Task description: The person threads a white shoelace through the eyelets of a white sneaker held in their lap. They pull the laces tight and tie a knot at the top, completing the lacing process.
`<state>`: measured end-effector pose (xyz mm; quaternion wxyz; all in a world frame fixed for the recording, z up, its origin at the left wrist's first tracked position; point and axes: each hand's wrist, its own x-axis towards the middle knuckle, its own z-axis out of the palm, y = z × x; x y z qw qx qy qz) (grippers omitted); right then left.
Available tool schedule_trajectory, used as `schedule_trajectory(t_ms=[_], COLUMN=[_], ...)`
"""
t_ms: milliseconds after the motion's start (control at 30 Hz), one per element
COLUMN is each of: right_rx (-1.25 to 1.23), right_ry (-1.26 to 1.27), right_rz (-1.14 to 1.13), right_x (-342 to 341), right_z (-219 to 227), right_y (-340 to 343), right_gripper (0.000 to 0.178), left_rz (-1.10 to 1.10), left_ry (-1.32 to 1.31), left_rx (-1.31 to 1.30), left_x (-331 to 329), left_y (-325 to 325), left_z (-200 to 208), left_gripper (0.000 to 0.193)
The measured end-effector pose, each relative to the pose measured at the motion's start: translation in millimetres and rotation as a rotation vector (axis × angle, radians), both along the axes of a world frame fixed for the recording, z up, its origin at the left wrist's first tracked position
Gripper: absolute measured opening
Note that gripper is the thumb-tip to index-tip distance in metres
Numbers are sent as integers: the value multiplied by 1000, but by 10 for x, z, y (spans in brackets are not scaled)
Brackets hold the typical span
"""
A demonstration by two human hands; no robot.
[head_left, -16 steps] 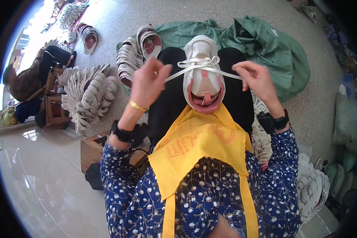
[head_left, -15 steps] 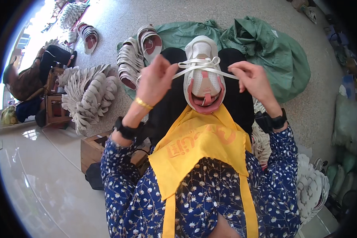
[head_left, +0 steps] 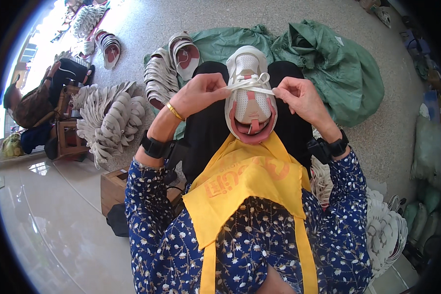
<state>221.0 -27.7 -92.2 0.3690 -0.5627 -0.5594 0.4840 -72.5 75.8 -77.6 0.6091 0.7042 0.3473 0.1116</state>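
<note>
So I'm watching from my end, and the shoe (head_left: 250, 102) sits between the knees of the black pants (head_left: 208, 115), toe pointing away, heel by the yellow apron (head_left: 247, 171). Left hand (head_left: 201, 94) has thumb and finger pinched on the white lace (head_left: 256, 89) at one side; right hand (head_left: 301, 102) is pinching it at the other, with a small loop between. Shoe looks light to me, mesh top soft and squishy, sole probably stiffer. Lace is flat, floppy, maybe a bit slick, so I'd grab it close to the knot. For the shoe itself, I'd go for the heel.
</note>
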Motion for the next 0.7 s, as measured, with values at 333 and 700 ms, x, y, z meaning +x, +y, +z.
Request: schedule_trajectory(t_ms=[333,700], right_rx=[-141,-152], right_ry=[88,-106], right_rz=[-83,-106], right_x=[711,913], right_z=[137,-57], right_y=[-458,-322], right_gripper=[19,19], left_rz=[26,185], left_ry=[-232,-175], left_rx=[138,254], left_x=[163,192], left_y=[37,-222], left_z=[-443,-340], left_gripper=[24,19])
